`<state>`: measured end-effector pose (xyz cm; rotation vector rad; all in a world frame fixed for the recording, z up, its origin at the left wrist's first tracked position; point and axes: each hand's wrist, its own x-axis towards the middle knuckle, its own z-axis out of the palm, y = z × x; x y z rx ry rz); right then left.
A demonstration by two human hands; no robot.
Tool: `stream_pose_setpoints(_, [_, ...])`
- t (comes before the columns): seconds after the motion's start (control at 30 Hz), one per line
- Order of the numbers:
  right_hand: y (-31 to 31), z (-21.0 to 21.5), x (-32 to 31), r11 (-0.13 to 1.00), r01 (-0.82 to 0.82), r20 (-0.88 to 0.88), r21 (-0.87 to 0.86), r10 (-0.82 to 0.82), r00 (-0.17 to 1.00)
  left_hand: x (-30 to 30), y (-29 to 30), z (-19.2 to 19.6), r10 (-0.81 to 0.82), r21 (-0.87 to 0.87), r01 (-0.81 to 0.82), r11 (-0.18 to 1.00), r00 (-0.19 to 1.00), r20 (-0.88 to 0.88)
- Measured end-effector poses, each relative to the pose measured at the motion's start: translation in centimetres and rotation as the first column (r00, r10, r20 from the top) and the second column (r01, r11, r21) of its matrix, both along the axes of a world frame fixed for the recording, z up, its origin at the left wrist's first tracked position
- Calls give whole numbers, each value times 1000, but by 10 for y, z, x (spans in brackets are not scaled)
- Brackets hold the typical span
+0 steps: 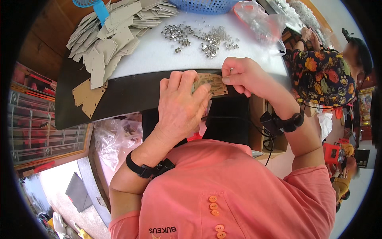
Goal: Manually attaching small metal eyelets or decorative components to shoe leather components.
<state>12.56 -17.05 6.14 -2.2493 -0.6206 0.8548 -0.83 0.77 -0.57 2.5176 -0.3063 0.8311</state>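
At the table's near edge, my left hand [181,97] is closed on a small brown cardboard card [217,84] with dark print and small holes near its edge. My right hand [246,75] is at the card's right end, thumb and forefinger pinched together; whatever is between them is too small to make out. Beyond my hands lie a heap of small silvery metal pieces [178,34] and a heap of small clear, shiny pieces [213,42]. Nearest my left hand on the table, a few brown cards [88,97] lie flat at the left.
Many grey cards [115,40] are piled at the far left beside a blue fan [99,10]. A blue basket [205,6] and a clear plastic bag [260,24] stand at the back. Another person in a flowered top [324,75] sits at the right.
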Motion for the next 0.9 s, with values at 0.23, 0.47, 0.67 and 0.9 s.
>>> stream_pose_setpoints(0.23, [-14, -13, -17, 991, -8, 225, 136, -22, 974, 1, -2, 0, 10, -6, -10, 1000, 1000, 15])
stream_pose_setpoints(0.47, [-15, -10, -17, 987, 20, 203, 160, -52, 978, 0, -3, 0, 8, -13, -8, 1000, 1000, 9])
stream_pose_setpoints(0.67, [-21, -15, -15, 966, 71, 101, 247, -99, 990, 0, -3, 2, 13, -3, -13, 1000, 1000, 13])
stream_pose_setpoints(0.9, [-32, -36, -26, 927, 94, 447, 362, -262, 855, -2, -1, 3, 13, -15, -13, 1000, 1000, -6])
